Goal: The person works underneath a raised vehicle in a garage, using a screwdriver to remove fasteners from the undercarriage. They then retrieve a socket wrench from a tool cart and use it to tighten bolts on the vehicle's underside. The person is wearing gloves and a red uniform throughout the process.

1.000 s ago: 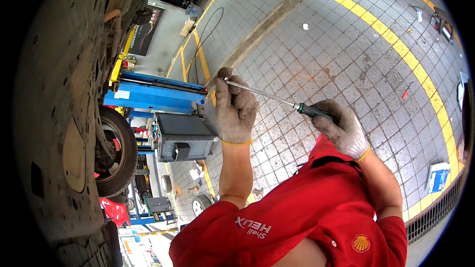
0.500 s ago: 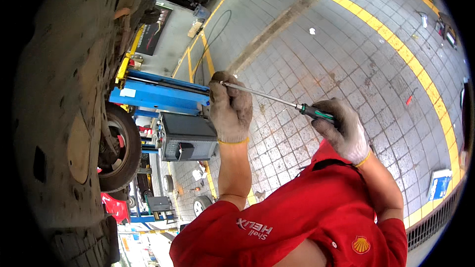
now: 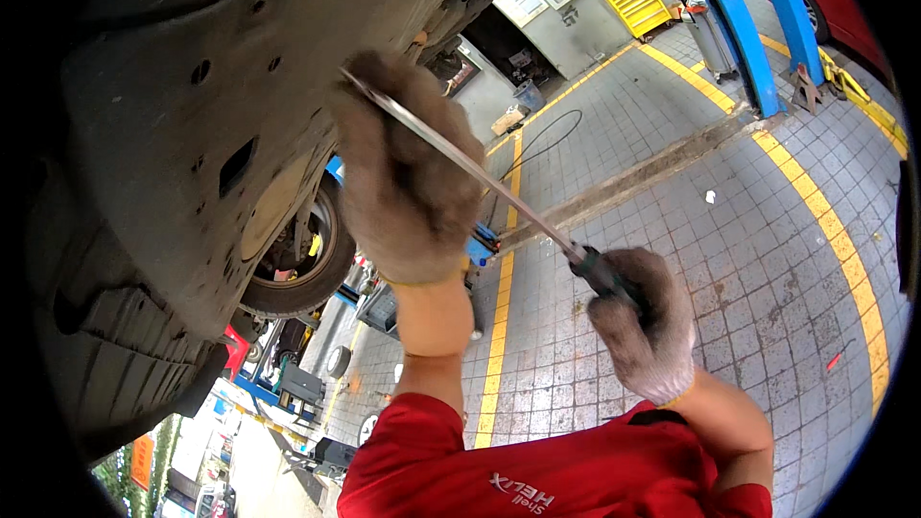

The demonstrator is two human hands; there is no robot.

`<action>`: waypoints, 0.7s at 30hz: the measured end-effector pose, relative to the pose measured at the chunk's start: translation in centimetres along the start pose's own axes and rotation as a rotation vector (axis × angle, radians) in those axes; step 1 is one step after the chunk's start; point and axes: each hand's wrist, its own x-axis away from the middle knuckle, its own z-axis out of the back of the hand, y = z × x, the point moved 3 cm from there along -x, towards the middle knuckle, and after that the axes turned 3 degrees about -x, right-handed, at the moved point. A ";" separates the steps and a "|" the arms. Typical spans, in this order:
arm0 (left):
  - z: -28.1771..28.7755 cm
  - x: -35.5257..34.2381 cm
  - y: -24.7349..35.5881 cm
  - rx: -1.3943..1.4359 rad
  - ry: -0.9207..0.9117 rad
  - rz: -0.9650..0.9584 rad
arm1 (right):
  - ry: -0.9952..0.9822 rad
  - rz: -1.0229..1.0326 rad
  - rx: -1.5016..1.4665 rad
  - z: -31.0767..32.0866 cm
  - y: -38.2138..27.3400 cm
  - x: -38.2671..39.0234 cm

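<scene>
My right hand (image 3: 648, 321), in a grey-white work glove, is closed round the dark handle of a screwdriver (image 3: 480, 177). Its long metal shaft slants up and to the left. At the far end of the shaft is my left hand (image 3: 408, 182), gloved too and blurred, its fingers curled at the tip. Any small part at that tip is too blurred to make out. Above and to the left hangs the dark underside of a raised car (image 3: 230, 67), with several holes in its panel. My left fingertips appear close below it; contact cannot be judged.
A car wheel (image 3: 307, 259) hangs to the left of my left forearm. Blue lift posts (image 3: 743, 53) and a yellow drawer cabinet (image 3: 635, 2) stand at the far right. Yellow lines (image 3: 815, 187) cross the tiled floor (image 3: 748, 307). A thin red object (image 3: 834, 362) lies there.
Both hands and the screwdriver have come nearer the car's underside, with my left hand raised and larger in view. The view has turned, showing more of the underside and the far-right lift posts.
</scene>
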 end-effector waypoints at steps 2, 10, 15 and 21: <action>-0.7 -1.0 2.3 -0.086 0.008 0.014 | 0.005 -0.061 -0.108 -1.5 -1.5 -0.8; 0.8 -3.4 6.6 -0.181 -0.096 0.140 | 0.072 0.047 -0.073 -3.9 -3.1 -2.8; 0.9 -3.8 6.6 -0.160 -0.125 0.123 | 0.093 0.072 -0.139 -4.5 -2.4 -2.8; 0.8 -3.7 7.0 -0.142 -0.115 0.159 | 0.069 0.009 -0.161 -3.7 -4.4 -3.0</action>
